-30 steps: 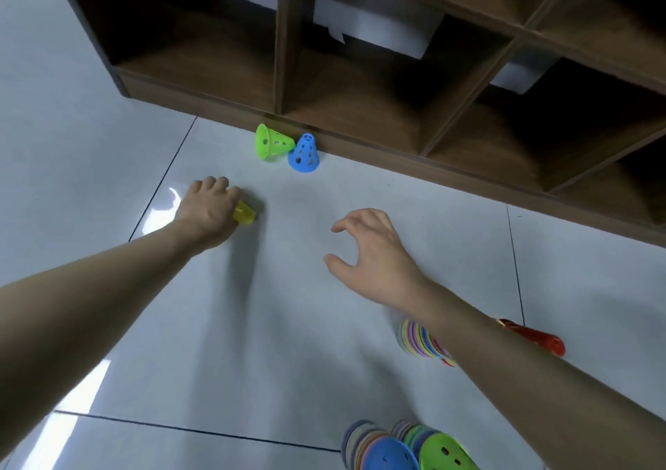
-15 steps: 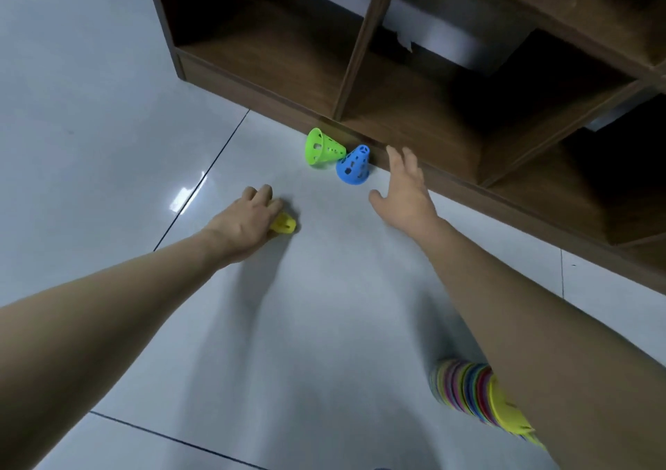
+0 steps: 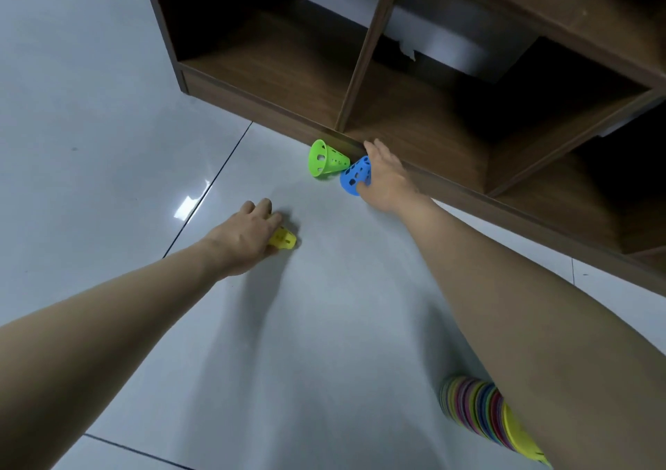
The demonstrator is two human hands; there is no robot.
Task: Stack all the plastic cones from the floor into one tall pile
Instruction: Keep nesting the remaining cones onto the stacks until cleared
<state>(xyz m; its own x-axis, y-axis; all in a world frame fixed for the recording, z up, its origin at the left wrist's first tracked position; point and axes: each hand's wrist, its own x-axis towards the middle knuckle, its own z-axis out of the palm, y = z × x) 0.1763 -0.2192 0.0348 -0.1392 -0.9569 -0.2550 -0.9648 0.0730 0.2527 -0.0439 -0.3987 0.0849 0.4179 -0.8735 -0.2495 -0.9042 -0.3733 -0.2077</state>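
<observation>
Step in hand: collecting loose cones. Left hand [image 3: 245, 237] gripped the yellow cone [image 3: 283, 239] on the floor tile [image 3: 108, 145]. Right hand [image 3: 383, 177], fingers spread, touched the blue cone [image 3: 355, 177] — green cone [image 3: 326, 159] just beyond. Next, probably: close on blue, carry to the multicoloured cone stack [image 3: 475, 410] behind.

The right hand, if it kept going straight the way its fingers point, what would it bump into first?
Most likely the wooden shelf unit. The right hand already touches the blue cone, and its fingertips point at the unit's base edge right ahead. How close they are is hard to judge.
</observation>
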